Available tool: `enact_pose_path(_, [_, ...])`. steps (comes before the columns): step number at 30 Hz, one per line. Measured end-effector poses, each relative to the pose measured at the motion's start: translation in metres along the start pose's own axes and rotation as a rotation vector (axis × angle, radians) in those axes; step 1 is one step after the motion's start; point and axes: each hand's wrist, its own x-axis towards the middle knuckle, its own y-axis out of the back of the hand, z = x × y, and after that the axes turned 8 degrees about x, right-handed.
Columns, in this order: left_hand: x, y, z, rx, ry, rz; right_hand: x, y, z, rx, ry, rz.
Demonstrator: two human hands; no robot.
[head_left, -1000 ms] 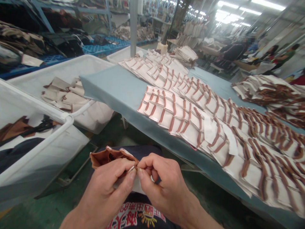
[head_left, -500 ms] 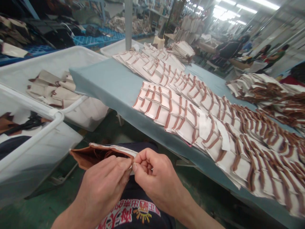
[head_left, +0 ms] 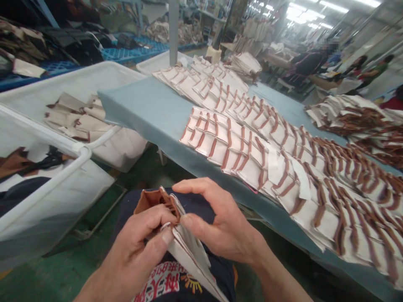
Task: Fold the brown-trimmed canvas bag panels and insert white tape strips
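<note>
Over my lap, my left hand [head_left: 138, 247] grips a cream fabric piece [head_left: 189, 251] near its top edge. The piece has a tan-brown lining [head_left: 154, 201], which shows at its open upper end, and its lower part hangs down past my fingers. My right hand [head_left: 220, 222] is beside it with the fingers spread. Its thumb rests on the fabric's edge, and its index finger reaches above the lining. On the table to my right lie rows of overlapping cream pieces with brown strips [head_left: 242, 159].
A blue-grey covered table [head_left: 147, 113] runs forward on my right, with a heap of brown-strapped pieces [head_left: 346, 115] at its far side. White bins [head_left: 78, 79] holding fabric stand on my left. A co-worker [head_left: 307, 65] sits at the far right.
The fabric piece has turned, its lower part now hanging down. My right hand has let go of the pinch and spread its fingers. My left hand has shifted slightly down.
</note>
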Motion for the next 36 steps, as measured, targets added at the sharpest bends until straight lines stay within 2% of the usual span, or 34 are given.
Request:
enact_pose_path(3, [-0.001,0.007,-0.002,-0.022,0.014,-0.084,0.005,-0.002,0.007,0.057,0.067,-0.135])
enact_pose_path(9, [0.017,0.024,0.0,0.052,-0.054,-0.141,0.016,-0.002,0.011,0.035,0.116,-0.207])
enact_pose_path(12, [0.024,0.029,-0.004,0.071,-0.058,-0.16,0.02,0.0,0.005,0.066,0.108,-0.168])
enact_pose_path(14, [0.026,0.03,-0.006,0.135,-0.052,-0.141,0.02,0.002,0.002,0.105,0.054,-0.147])
enact_pose_path(18, [0.028,0.028,0.003,0.352,-0.143,0.042,0.017,0.005,-0.003,0.153,-0.018,-0.109])
enact_pose_path(20, [0.028,0.027,0.01,0.429,-0.234,0.078,0.015,0.006,-0.004,0.15,-0.044,-0.091])
enact_pose_path(23, [0.027,0.029,0.019,0.47,-0.277,0.017,0.013,0.006,-0.007,0.123,-0.095,-0.094])
enact_pose_path(28, [0.024,0.036,0.026,0.471,-0.203,-0.081,0.011,0.006,-0.01,0.069,-0.107,-0.098])
enact_pose_path(33, [0.029,0.037,0.033,0.493,-0.141,-0.024,0.011,0.004,-0.01,-0.018,-0.069,-0.11])
enact_pose_path(36, [0.035,0.038,0.037,0.49,-0.15,-0.035,0.011,0.003,-0.01,-0.052,-0.057,-0.121])
